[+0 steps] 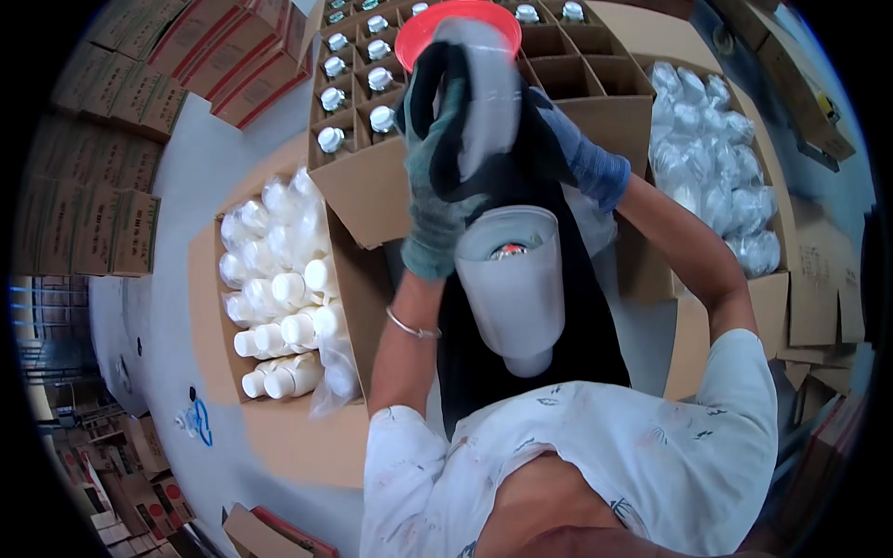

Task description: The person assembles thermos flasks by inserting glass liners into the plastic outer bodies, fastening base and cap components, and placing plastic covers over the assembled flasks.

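Left hand (435, 177) grips the blurry plastic piece (491, 102), probably light and slick, best held mid-body; can't tell if right hand (569, 147) grips.

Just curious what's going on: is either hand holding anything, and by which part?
The left hand holds a blurred whitish object along its left side. Whether the right hand also holds it cannot be told.

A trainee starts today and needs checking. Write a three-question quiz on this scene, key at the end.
1. True or false: the left hand and the right hand both wear gloves.
2. What colour is the round dish beyond them? A) green B) red C) blue
3. Fill in: the bracelet sits on the person's ____ arm.

Key: 1 true; 2 B; 3 left
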A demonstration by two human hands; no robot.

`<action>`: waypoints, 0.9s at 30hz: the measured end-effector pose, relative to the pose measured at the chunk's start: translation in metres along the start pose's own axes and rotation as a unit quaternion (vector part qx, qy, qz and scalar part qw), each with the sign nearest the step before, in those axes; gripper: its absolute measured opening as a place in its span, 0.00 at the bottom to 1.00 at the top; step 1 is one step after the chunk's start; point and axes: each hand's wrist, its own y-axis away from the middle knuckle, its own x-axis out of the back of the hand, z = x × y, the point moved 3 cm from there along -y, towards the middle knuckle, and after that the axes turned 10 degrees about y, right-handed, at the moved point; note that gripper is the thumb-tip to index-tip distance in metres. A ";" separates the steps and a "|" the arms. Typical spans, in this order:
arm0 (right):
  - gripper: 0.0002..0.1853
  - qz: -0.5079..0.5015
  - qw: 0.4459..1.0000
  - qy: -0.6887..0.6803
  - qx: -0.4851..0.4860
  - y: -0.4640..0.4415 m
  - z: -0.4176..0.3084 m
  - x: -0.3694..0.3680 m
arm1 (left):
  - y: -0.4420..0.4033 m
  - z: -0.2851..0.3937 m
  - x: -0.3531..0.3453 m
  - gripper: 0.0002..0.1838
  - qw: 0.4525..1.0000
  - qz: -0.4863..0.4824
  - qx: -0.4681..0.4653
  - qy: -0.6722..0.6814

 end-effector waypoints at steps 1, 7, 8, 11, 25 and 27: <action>0.23 -0.038 0.987 -0.157 0.015 0.004 0.016 -0.002 | -0.021 0.009 -0.001 0.38 0.985 -0.039 -0.141 -0.094; 0.16 -0.060 0.983 0.111 -0.131 0.042 0.003 0.028 | -0.005 -0.009 0.030 0.35 0.972 -0.216 -0.050 -0.080; 0.17 -0.014 0.970 0.157 -0.184 0.048 -0.005 0.036 | 0.007 -0.018 0.037 0.34 0.967 -0.248 0.001 -0.058; 0.20 0.077 0.949 0.210 -0.224 0.063 0.000 0.055 | 0.041 -0.022 0.032 0.31 0.913 -0.385 0.134 0.022; 0.21 -0.038 0.910 0.413 -0.019 0.057 0.046 -0.038 | 0.077 -0.004 0.026 0.37 0.900 -0.410 0.144 0.034; 0.23 -0.107 0.929 0.351 0.048 0.052 0.069 -0.034 | 0.088 0.007 0.021 0.40 0.903 -0.409 0.117 -0.065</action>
